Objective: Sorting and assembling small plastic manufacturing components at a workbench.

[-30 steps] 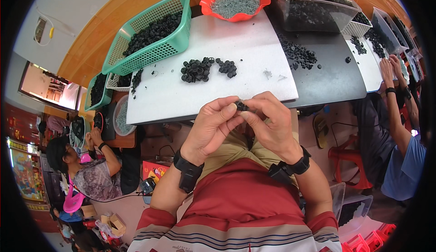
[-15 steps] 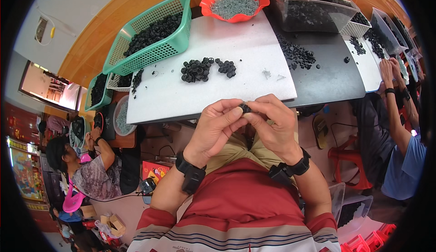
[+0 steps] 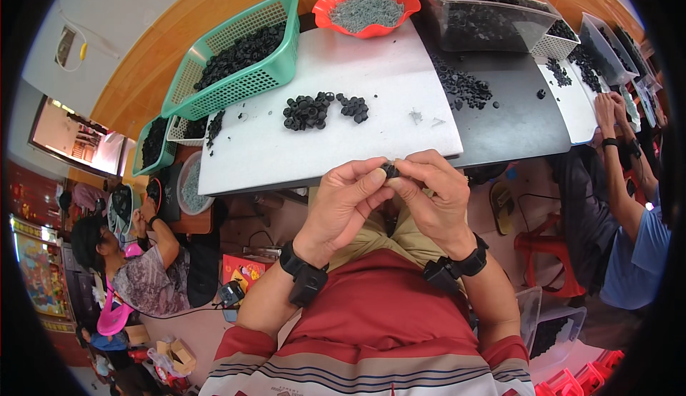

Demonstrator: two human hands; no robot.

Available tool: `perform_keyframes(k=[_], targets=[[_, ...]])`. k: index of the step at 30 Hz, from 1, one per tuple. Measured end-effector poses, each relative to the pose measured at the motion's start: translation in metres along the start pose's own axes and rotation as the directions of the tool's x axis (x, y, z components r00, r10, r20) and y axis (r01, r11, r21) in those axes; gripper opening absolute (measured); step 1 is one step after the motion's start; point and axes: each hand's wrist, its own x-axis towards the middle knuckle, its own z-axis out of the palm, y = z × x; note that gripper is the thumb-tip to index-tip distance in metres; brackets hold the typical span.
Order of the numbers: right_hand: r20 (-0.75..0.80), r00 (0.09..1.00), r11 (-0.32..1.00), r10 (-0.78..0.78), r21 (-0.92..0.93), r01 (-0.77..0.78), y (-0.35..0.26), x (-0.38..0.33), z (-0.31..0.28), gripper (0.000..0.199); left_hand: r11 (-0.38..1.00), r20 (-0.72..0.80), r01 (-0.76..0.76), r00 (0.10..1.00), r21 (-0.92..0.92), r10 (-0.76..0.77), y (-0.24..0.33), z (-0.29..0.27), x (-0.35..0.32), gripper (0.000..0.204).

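Just off the table's front edge, my left hand [image 3: 350, 199] and my right hand [image 3: 435, 196] meet around a small black plastic part [image 3: 389, 170]. The thumb and fingers of each hand pinch it from opposite sides, so much of it is hidden. Beyond them, a larger pile of black round parts [image 3: 306, 112] and a smaller pile of black parts [image 3: 353, 109] lie on the white foam sheet [image 3: 286, 149]. A few thin grey screws or pins [image 3: 416, 117] lie on the sheet to the right.
A green basket [image 3: 239, 82] of black parts stands back left. A red scalloped bowl [image 3: 325, 17] of grey screws is at the back. A clear bin [image 3: 493, 35] and scattered black pieces [image 3: 468, 89] are right. People work on both sides, with a red stool [image 3: 539, 253] nearby.
Both hands stay together on the small black part with almost no movement. The view has shifted slightly, and the table things appear a little further left.
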Motion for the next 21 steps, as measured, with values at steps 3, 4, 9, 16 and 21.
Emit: perform_keyframes(k=[3,4,9,16,21], targets=[[-0.007,1.000,1.000,-0.014,-0.017,0.014,0.0016,-0.0002,-0.0001,0.025,1.000,0.020,-0.007,1.000,-0.019,0.007,-0.0024,-0.0015,0.0005,0.021],[-0.006,1.000,1.000,-0.014,-0.017,0.014,0.0013,0.0003,-0.0003,0.025,1.000,0.023,-0.009,1.000,-0.020,0.009,-0.0027,-0.0015,0.0005,0.021],[0.005,0.997,0.993,-0.082,-0.083,0.082,0.0022,0.0014,-0.0006,0.024,1.000,0.017,-0.013,1.000,-0.015,0.013,-0.0046,-0.0020,0.0007,0.020],[0.017,0.994,0.989,-0.105,-0.102,0.106,0.0022,0.0009,0.0000,0.022,0.999,0.011,-0.028,1.000,0.030,0.027,-0.0050,-0.0037,-0.0008,0.019],[0.044,0.992,0.983,-0.117,-0.134,0.122,0.0001,-0.0001,-0.0005,0.021,0.996,0.009,-0.054,0.999,0.068,0.053,-0.0034,-0.0025,-0.0035,0.018]])
